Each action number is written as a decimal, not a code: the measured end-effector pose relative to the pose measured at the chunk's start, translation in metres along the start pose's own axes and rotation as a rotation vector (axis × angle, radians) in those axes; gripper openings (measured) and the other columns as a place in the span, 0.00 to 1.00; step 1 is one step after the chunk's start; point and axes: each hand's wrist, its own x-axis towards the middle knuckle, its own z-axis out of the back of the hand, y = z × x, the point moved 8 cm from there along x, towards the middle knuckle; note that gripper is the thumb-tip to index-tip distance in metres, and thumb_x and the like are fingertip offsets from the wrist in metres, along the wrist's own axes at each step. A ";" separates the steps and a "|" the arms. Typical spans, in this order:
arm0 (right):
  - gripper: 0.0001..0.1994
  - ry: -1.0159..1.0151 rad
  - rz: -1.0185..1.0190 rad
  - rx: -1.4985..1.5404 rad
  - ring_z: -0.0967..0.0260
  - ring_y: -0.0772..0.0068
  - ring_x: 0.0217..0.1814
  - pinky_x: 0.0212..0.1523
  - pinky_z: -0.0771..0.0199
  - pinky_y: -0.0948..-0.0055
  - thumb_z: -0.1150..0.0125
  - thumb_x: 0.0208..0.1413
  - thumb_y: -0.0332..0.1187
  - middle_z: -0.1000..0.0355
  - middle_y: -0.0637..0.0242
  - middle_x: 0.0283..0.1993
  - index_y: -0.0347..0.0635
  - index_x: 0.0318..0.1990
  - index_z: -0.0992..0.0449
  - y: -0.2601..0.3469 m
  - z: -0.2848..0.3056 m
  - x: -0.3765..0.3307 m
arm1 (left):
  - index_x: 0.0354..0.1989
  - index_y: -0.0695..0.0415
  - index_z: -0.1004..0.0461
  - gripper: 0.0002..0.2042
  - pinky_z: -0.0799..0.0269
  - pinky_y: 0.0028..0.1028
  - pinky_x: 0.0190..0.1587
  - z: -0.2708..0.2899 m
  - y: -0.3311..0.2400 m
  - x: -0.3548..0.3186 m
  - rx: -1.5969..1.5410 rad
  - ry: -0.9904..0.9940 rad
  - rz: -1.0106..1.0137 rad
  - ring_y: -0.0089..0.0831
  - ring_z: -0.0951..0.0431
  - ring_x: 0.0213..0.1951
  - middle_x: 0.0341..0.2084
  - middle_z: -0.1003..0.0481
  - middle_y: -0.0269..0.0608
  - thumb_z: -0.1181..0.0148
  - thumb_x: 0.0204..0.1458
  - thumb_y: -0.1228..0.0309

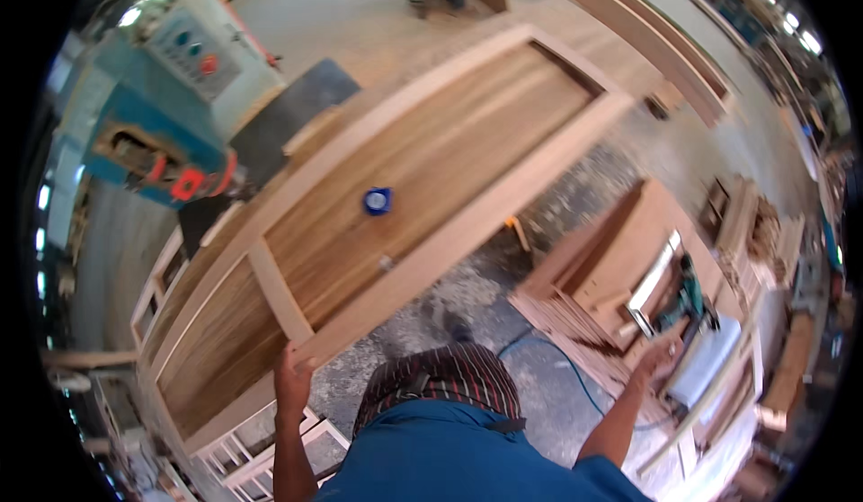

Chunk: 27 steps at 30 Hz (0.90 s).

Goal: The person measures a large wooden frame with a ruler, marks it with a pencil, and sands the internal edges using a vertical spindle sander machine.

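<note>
Well, the framed wooden panel (422, 192) lies ahead of me, its long axis slanting from lower left, beside my left hand (293, 376), up and away to the upper right. That hand is the nearer one: it touches the near long rail (467, 232) right by the foot of the cross rail (280, 291), so most of the panel's length stretches beyond it. My fingers seem to bend over the rail's edge, but how far they close underneath I cannot tell. My right hand (661, 363) is well apart from the panel, over at the stack of wood (620, 264), just beside a green power tool (688, 295); whether it has hold of anything, I cannot make out. The panel itself shows pale, pinkish rails around sunken, streaky brown fields, one short and one long, with a blue tape measure (378, 201) sitting on the longer.
</note>
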 end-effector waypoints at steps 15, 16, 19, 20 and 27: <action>0.31 1.251 0.562 -0.116 0.32 0.41 0.67 0.67 0.29 0.52 0.24 0.53 0.33 0.29 0.44 0.64 0.41 0.64 0.28 0.391 -0.480 -0.342 | 0.62 0.61 0.28 0.25 0.22 0.45 0.48 0.021 -0.031 0.017 -0.111 -0.082 -0.005 0.57 0.16 0.45 0.42 0.18 0.62 0.34 0.56 0.67; 0.33 1.274 0.562 -0.084 0.34 0.38 0.68 0.68 0.31 0.51 0.23 0.52 0.35 0.30 0.44 0.65 0.42 0.65 0.29 0.395 -0.503 -0.364 | 0.62 0.61 0.28 0.25 0.22 0.45 0.48 0.019 -0.027 0.021 -0.153 -0.062 0.002 0.57 0.16 0.46 0.42 0.18 0.63 0.34 0.57 0.66; 0.34 1.319 0.700 -0.227 0.38 0.35 0.70 0.67 0.31 0.49 0.21 0.49 0.39 0.28 0.45 0.62 0.44 0.63 0.29 0.407 -0.559 -0.416 | 0.62 0.61 0.27 0.24 0.21 0.45 0.47 0.023 -0.020 0.026 -0.167 -0.047 -0.001 0.56 0.16 0.45 0.42 0.18 0.62 0.35 0.57 0.68; 0.32 1.354 0.738 -0.293 0.38 0.36 0.70 0.67 0.31 0.49 0.22 0.49 0.39 0.28 0.46 0.61 0.44 0.62 0.28 0.406 -0.571 -0.428 | 0.62 0.61 0.28 0.23 0.21 0.40 0.46 0.023 -0.014 0.026 -0.200 -0.046 -0.032 0.48 0.16 0.43 0.40 0.18 0.57 0.35 0.58 0.70; 0.20 1.314 0.864 -0.454 0.35 0.35 0.59 0.57 0.30 0.47 0.33 0.50 0.28 0.26 0.45 0.50 0.43 0.53 0.25 0.363 -0.600 -0.449 | 0.61 0.62 0.27 0.20 0.21 0.34 0.44 0.024 0.004 0.042 -0.420 0.076 0.029 0.31 0.16 0.37 0.36 0.18 0.48 0.38 0.60 0.76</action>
